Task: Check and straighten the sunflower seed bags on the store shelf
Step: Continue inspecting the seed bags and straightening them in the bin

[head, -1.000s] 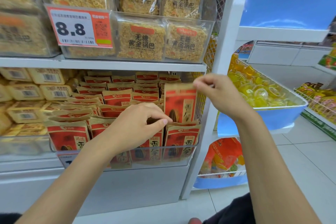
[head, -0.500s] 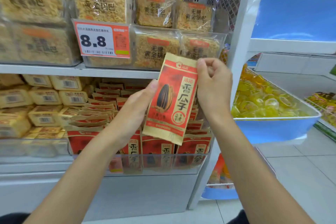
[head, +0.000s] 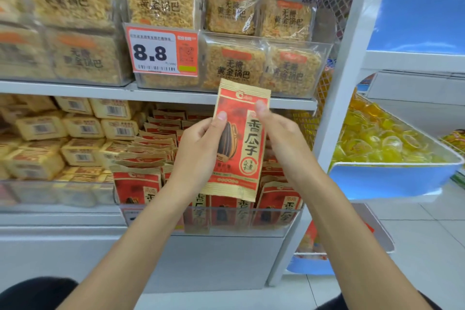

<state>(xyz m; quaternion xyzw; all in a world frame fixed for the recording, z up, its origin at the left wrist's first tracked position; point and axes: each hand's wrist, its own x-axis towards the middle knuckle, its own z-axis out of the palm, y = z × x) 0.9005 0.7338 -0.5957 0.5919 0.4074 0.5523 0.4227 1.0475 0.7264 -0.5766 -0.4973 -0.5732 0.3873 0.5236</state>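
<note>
I hold one red and tan sunflower seed bag [head: 241, 143] upright in front of the shelf, its printed face toward me. My left hand [head: 198, 151] grips its left edge with the thumb on the front. My right hand [head: 279, 138] holds the right edge, thumb on the front near the top. Behind and below, several more sunflower seed bags [head: 151, 156] stand in rows inside a clear bin [head: 289, 219] on the lower shelf; the hands hide the middle of the rows.
Yellow boxed snacks [head: 83, 128] fill the lower shelf to the left. The upper shelf carries rice-crust packs [head: 234, 65] and an 8.8 price tag [head: 162, 50]. A white upright [head: 352, 58] bounds the right side, with a blue tub of yellow candies [head: 392, 148] beyond.
The bag came up out of the row and now stands nearly upright. My left hand moved from behind its left side onto its edge, and my right hand slid down from the top corner.
</note>
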